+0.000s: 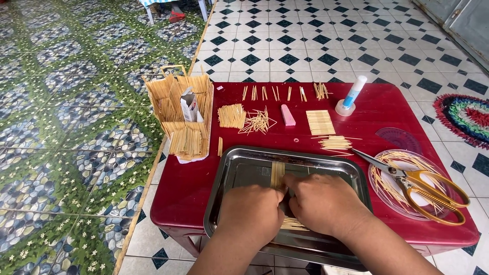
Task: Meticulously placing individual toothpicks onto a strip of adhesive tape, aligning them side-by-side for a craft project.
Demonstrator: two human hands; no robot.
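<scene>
Pressing down together inside a metal tray (232, 168), the left hand (250, 209) and right hand (323, 203) met over a flat panel of toothpicks (278, 174), fingers curled narrow and pinching the sticks where the two hands touched (the fingertips themselves were tucked under, so the exact grip could not be told). The panel lay in the middle of the tray, one strip reaching toward the far rim and another showing near the right wrist. The tray sat at the near edge of a red table (183, 193). To the right, scissors (417, 186) with yellow handles rested across a clear round lid (402, 214) holding loose sticks. Farther off lay a pink eraser (288, 115), a glue bottle (352, 97) standing upright, and several small toothpick bundles (321, 122). At the far left corner stood a toothpick house (183, 114), partly built
</scene>
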